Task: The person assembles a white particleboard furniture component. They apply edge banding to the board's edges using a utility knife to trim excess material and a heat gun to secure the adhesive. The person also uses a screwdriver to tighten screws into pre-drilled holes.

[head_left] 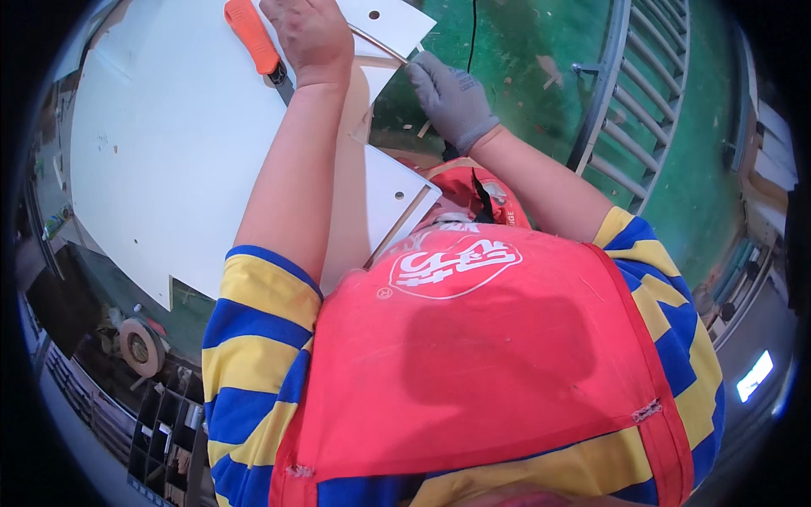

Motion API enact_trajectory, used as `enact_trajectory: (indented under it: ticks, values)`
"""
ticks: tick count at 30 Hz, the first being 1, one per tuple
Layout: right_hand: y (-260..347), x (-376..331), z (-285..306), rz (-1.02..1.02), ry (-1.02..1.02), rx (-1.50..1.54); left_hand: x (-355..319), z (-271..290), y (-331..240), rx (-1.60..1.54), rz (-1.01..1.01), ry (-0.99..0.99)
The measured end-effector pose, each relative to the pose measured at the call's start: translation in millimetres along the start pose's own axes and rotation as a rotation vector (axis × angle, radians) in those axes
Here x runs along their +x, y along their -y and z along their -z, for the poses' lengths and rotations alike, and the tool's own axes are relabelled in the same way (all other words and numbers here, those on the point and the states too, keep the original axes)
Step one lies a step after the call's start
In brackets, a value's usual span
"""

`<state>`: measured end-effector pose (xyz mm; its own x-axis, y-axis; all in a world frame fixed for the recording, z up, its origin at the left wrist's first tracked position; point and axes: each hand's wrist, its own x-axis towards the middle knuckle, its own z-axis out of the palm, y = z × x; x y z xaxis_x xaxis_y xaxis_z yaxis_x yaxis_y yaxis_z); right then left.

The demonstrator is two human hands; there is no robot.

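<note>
A thin metal-looking rod [378, 44] spans the gap between my hands, crossing above the notched edge of a large white board [177, 144]. My bare left hand [308, 38] is closed at the rod's upper end, its fingertips partly cut off by the top edge of the view. In a grey glove, my right hand [454, 100] pinches the other end, just off the board's edge. Beside my left hand lies a tool with an orange handle [252, 38] and a dark blade, mostly running under my wrist. Round holes and grooves mark the board near its right edge.
A metal roller conveyor [629, 118] stands to the right on the green floor [524, 101], where scraps lie. At lower left are a roll of edging tape [141, 346] and a dark compartment rack [165, 435]. My red apron [456, 338] is close to the board's near edge.
</note>
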<state>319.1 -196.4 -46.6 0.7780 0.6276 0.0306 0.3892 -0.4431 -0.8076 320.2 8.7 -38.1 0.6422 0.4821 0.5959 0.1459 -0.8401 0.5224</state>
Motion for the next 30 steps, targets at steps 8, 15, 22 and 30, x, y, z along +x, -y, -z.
enact_trajectory:
  ticks: [8,15,22,30]
  values:
    - [-38,41,49,0.285,0.067,-0.242,-2,4,-5,0.162,0.050,0.034]
    - [-55,64,58,0.419,0.054,-0.493,-2,6,-1,0.110,0.053,0.042]
    - [-45,58,68,0.377,0.059,-0.451,2,5,-3,0.164,0.110,0.076]
    - [-33,28,37,0.185,-0.005,-0.265,7,4,-13,-0.001,0.104,0.067]
